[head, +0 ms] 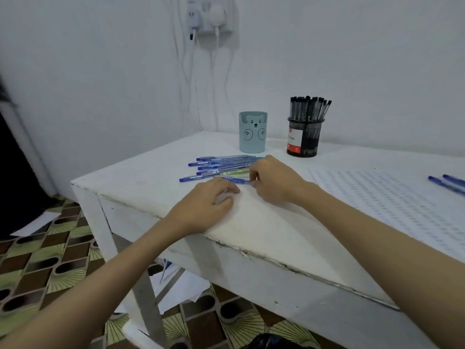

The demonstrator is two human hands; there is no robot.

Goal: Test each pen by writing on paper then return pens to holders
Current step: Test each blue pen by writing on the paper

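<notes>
The white table [264, 238] carried everything, its near edge chipped and its far left corner close to the wall. A sheet of paper [392, 205] covered with rows of small marks lay toward the right edge. Near the back edge stood a blue bear holder [253, 133], seemingly empty, and just right of it a black mesh holder [304, 138] packed with dark pens. In front of the bear holder lay a loose pile of blue pens [221, 165], well apart from two more blue pens [448, 183] at the right edge. The left hand [206, 205] rested on the tabletop, fingers curled, touching one end of a single blue pen [235, 180]; whether it gripped that end was unclear. The right hand [273, 181] pinched the pen's other end between fingertips. Such a pen would be light, stiff and smooth, prone to rolling, and best taken mid-barrel.
</notes>
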